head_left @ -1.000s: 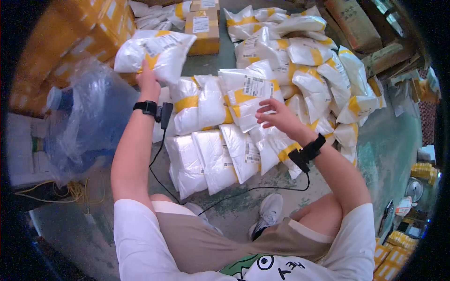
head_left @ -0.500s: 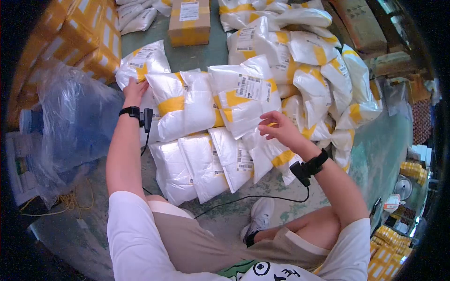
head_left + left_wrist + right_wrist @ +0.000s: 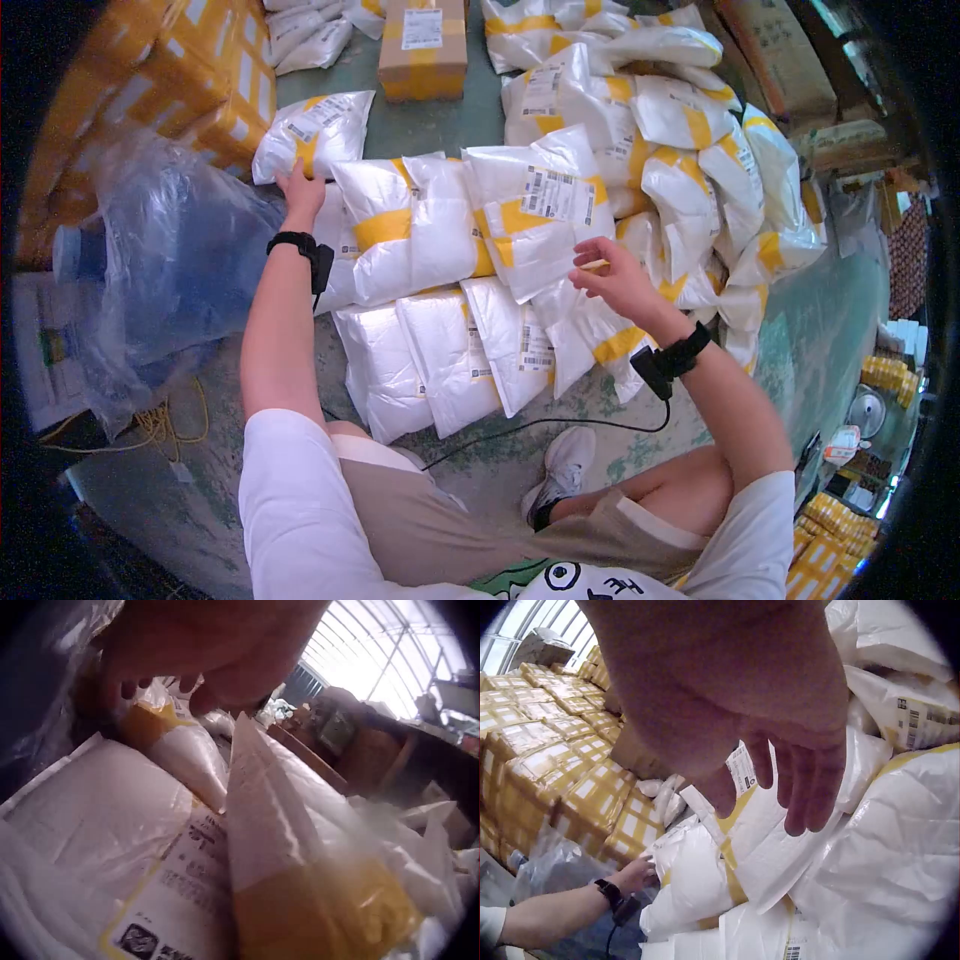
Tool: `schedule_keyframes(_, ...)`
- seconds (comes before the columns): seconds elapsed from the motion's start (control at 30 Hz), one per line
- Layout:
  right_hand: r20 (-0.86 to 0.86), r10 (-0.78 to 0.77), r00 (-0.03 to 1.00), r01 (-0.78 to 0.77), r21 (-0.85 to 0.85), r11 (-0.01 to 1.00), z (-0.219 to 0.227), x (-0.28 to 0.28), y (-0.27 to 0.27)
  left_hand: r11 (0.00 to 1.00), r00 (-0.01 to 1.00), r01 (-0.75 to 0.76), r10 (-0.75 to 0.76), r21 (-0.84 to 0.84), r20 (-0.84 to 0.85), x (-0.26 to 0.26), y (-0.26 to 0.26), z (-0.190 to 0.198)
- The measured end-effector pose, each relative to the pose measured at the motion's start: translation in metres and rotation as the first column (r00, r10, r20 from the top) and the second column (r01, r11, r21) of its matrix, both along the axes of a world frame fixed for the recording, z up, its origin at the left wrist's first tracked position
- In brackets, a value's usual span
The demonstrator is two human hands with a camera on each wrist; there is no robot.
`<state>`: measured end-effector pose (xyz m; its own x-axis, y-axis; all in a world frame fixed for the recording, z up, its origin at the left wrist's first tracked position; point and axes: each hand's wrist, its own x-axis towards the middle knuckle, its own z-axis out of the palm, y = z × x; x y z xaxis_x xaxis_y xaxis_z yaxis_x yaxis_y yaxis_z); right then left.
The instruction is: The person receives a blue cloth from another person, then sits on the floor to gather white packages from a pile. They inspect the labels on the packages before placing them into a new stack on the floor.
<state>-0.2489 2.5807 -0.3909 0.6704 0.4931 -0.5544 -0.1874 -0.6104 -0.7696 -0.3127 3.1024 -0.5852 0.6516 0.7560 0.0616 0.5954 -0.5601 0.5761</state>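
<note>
At the far left of the pile, my left hand (image 3: pixel 302 195) reaches to a white parcel bag (image 3: pixel 318 130) with yellow tape and a label. Its fingertips are right at the bag's near edge. In the left wrist view, the fingers (image 3: pixel 129 688) hang loosely over that taped bag (image 3: pixel 187 746), uncurled. My right hand (image 3: pixel 615 275) hovers over the middle of the pile with relaxed fingers and nothing in them. Just beyond it lies a large labelled parcel bag (image 3: pixel 520 205); a row of white bags (image 3: pixel 450 365) lies nearer to me.
More taped white bags (image 3: pixel 690 190) are heaped at the right. A brown carton (image 3: pixel 423 50) stands at the back, and yellow-taped boxes (image 3: pixel 200 70) are stacked at the left. Plastic-wrapped blue jugs (image 3: pixel 170 270) stand beside my left arm. A black cable (image 3: pixel 550 418) hangs between the wrists.
My left hand has lowered the white parcel bag onto the far left of the pile and loosened its grip. My right hand has stayed over the middle, hardly moving.
</note>
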Motion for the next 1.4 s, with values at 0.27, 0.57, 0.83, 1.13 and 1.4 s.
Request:
schedule_keyframes(0.27, 0.100, 0.058, 0.993, -0.055, -0.031, 0.998, -0.005, 0.000, -0.007, 0.940, 0.931, 0.275, -0.312, -0.201, -0.187, 0.011, -0.015, 0.003)
schedule_keyframes(0.57, 0.208, 0.104, 0.973, -0.098, -0.041, 0.994, 0.005, -0.003, -0.012, 0.989, 0.814, 0.131, -0.148, -0.071, -0.561, -0.034, 0.007, 0.029)
schedule_keyframes(0.83, 0.271, 0.110, 0.956, -0.104, -0.034, 0.994, 0.004, -0.013, -0.029, 0.988, 0.829, 0.157, -0.137, -0.009, -0.542, -0.041, -0.043, 0.088)
schedule_keyframes(1.13, 0.383, 0.209, 0.900, -0.141, -0.196, 0.970, -0.006, 0.017, -0.033, 0.954, 0.954, 0.300, -0.300, 0.020, 0.014, -0.002, -0.110, 0.116)
schedule_keyframes(1.4, 0.435, 0.206, 0.876, -0.097, -0.259, 0.961, 0.013, 0.031, -0.031, 0.474, 0.777, 0.376, -0.630, -0.796, -0.008, -0.005, -0.283, 0.109)
